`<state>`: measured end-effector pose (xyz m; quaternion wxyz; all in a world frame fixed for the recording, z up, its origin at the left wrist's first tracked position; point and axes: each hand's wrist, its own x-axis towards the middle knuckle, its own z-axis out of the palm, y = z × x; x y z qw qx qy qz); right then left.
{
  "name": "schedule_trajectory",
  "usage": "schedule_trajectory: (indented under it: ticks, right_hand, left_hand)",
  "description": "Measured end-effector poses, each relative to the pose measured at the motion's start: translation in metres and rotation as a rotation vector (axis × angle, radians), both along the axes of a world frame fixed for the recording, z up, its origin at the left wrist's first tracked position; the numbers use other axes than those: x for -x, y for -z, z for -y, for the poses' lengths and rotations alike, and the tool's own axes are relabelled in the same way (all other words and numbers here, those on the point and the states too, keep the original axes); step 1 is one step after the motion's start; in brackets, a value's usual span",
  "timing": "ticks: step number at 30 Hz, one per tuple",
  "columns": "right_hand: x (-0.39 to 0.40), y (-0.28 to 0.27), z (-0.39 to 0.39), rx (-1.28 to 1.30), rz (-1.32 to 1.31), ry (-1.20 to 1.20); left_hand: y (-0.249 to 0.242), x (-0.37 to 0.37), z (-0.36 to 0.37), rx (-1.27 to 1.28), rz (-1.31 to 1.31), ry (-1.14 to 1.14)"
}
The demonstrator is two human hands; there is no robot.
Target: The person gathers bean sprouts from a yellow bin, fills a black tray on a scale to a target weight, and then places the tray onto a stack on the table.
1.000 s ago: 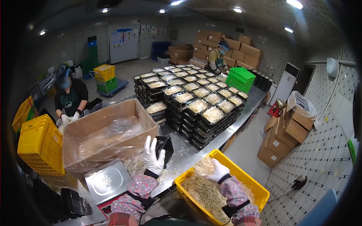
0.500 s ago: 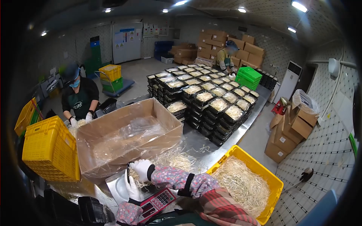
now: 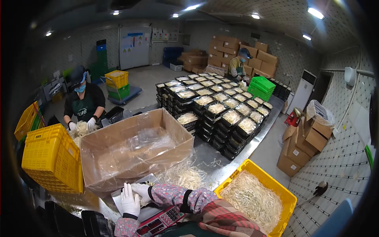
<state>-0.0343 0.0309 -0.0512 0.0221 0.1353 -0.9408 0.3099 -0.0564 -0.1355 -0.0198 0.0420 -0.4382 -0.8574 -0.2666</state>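
My white-gloved left hand lies with its fingers stretched out and close together, over the near left side of a black tray at the scale. Right beside it, my gloved right hand reaches in from the right, over a few pale bean sprouts. Its fingertips are hidden behind my left hand. Below both hands is a red and white weighing scale with a keypad. A loose heap of bean sprouts lies on the metal table just beyond.
A lined cardboard box stands ahead. To the right is a yellow crate of sprouts; yellow crates stand left. Stacked filled trays cover the far table. Empty black trays sit lower left. Two co-workers work farther off.
My left hand has gone from gripping the tray's side to lying flat with straight fingers. My right hand has moved slightly down and left, close against it.
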Motion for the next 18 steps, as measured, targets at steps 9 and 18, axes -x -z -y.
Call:
schedule_trajectory:
  ticks: [9, 18]
  right_hand:
    - [-0.024, -0.04, -0.068, -0.454, 0.32, 0.087]
    - [-0.041, -0.033, -0.07, -0.323, 0.053, 0.155]
  left_hand:
    - [0.008, -0.01, -0.01, 0.043, -0.078, -0.125]
    - [0.029, -0.01, -0.014, 0.038, -0.185, -0.27]
